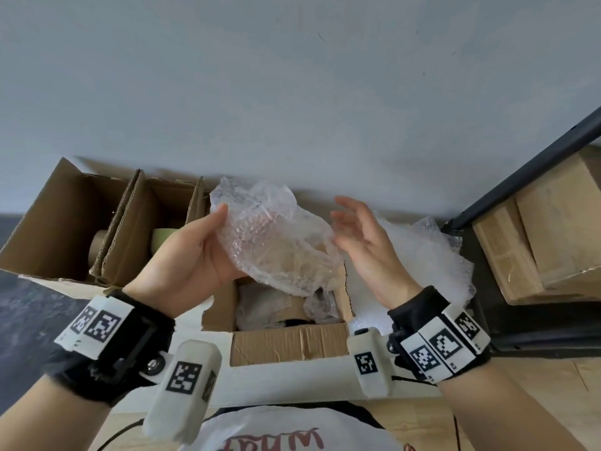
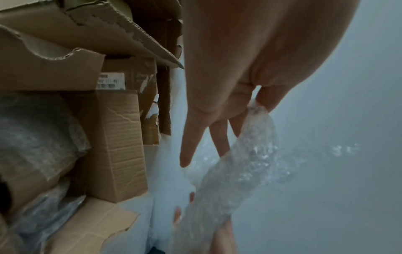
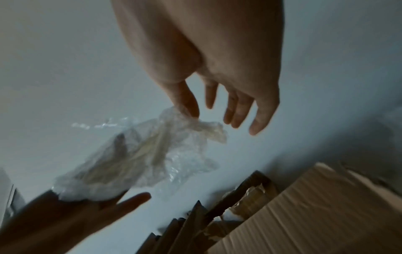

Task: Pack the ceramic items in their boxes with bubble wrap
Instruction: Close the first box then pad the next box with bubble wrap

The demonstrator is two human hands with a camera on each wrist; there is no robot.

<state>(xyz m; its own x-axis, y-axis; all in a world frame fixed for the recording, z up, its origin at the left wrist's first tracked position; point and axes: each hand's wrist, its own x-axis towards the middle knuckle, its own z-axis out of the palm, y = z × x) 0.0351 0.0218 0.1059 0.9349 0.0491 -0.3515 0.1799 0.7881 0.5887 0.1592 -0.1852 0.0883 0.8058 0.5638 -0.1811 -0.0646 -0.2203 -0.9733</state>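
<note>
A flat pale ceramic piece wrapped in bubble wrap (image 1: 276, 242) hangs in the air over an open cardboard box (image 1: 292, 346). My left hand (image 1: 208, 242) grips its left side, thumb on top and fingers underneath. My right hand (image 1: 361, 229) is beside the bundle's right edge with fingers spread and straight. In the right wrist view only the thumb of that hand (image 3: 228, 106) brushes the loose end of the wrap (image 3: 130, 159). The left wrist view shows the bundle (image 2: 228, 180) edge-on, held by my left hand (image 2: 228, 120). Inside the box lie more wrapped things (image 1: 270, 307).
Two open cardboard boxes (image 1: 65, 216) stand at the left against the wall, with a brown cylinder (image 1: 97, 245) and a green item (image 1: 162, 239) inside. Loose bubble wrap sheets (image 1: 422, 255) lie to the right. Wooden crates (image 1: 553, 229) and a black metal bar (image 1: 536, 164) stand at far right.
</note>
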